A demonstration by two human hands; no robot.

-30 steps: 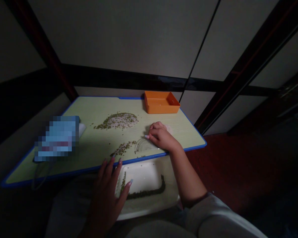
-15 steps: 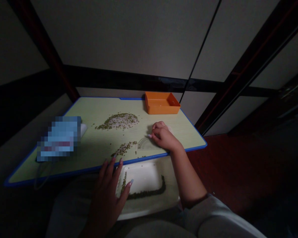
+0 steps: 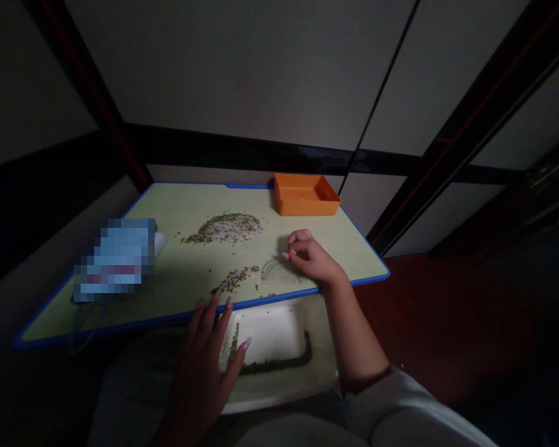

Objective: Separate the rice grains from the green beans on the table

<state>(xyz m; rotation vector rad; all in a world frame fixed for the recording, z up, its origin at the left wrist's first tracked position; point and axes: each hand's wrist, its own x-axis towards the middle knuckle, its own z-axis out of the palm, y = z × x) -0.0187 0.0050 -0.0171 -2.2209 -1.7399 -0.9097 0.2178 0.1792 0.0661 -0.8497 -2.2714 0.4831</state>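
My right hand (image 3: pixel 307 254) is closed above the yellow board, thumb pressed to curled fingers; whatever it may hold is hidden. A clear protractor (image 3: pixel 279 270) lies beside and partly beneath it. My left hand (image 3: pixel 209 354) is open, fingers spread, with its fingertips at the board's blue front edge near a small group of green beans (image 3: pixel 235 279). Between my hands, below that edge, a white tray (image 3: pixel 272 329) has green beans gathered along its near side and corners. Farther back on the board is a larger pile of green beans and whitish grains (image 3: pixel 228 228).
An orange open box (image 3: pixel 307 207) stands at the board's back right corner. A blurred blue item (image 3: pixel 114 264) lies at the left with a loop hanging over the front edge. The yellow board (image 3: pixel 181 197) sits close to a panelled wall (image 3: pixel 242 74).
The whole view has shifted very slightly. My right hand stays closed beside the protractor, and my left hand keeps its place; the piles look the same.
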